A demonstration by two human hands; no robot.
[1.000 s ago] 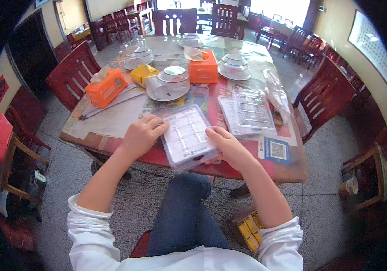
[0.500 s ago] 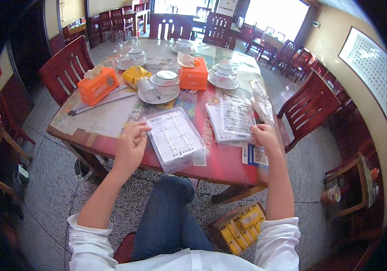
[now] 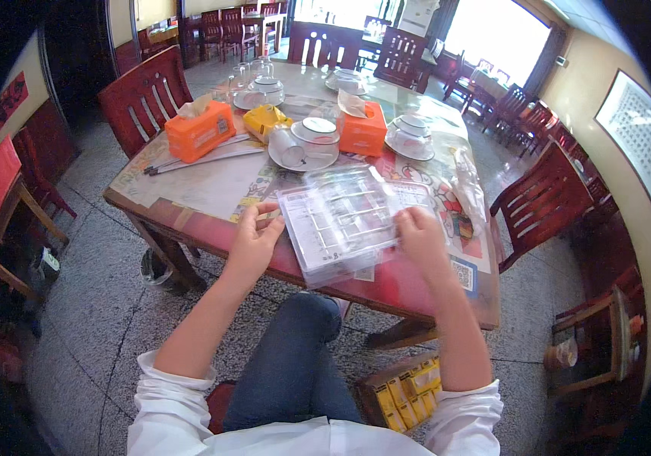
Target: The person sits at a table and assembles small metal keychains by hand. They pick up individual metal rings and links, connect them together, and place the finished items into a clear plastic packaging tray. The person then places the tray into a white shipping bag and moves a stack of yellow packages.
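Observation:
My right hand [image 3: 419, 234] pinches the right edge of a clear plastic-covered sheet [image 3: 350, 207], blurred by motion. The sheet hangs over a stack of printed sheets in clear plastic sleeves [image 3: 304, 247] at the table's near edge, covering much of it. Whether the two touch, I cannot tell. At the stack's left edge is my left hand [image 3: 255, 235], its fingers loosely curved and apart, gripping nothing that shows. Partly behind the raised sheet and my right hand lies another plastic-covered sheet [image 3: 410, 194].
On the table [image 3: 211, 182] stand orange tissue boxes [image 3: 200, 135], a yellow packet [image 3: 266, 120], stacked dishes with a glass [image 3: 314, 144], and another dish set [image 3: 410, 140]. Chopsticks [image 3: 207, 158] lie left. Crumpled clear plastic [image 3: 468, 190] lies right. A box of yellow packs [image 3: 401, 395] stands on the floor.
My right hand has lifted a plastic-covered sheet off the right-hand pile and carried it left over the left stack. My left hand stays by that stack's edge. The view has shifted slightly.

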